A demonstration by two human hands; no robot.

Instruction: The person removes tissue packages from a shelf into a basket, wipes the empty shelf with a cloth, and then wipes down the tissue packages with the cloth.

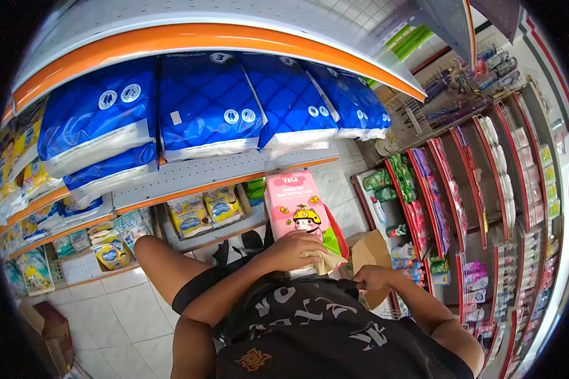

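A pink pack of Vela facial tissue (292, 196), printed with a cartoon cat in a yellow helmet, lies in front of my torso. My left hand (297, 251) rests over its near end, fingers bent around a crumpled tan cloth (325, 260). Whether that cloth is fabric or paper I cannot tell. My right hand (372, 278) is closed beside the hem of my black shirt, close to a brown cardboard box (370, 249). What its fingers grip is hidden. A red edge shows along the pack's right side.
Large blue-and-white packs (208, 107) fill the shelf ahead, under an orange-edged upper shelf (227, 39). Below, a tray holds yellow packs (223, 205). Red-edged shelves of goods (464, 189) stand to the right. Another cardboard box (54, 331) sits on the tiled floor (123, 312) at left.
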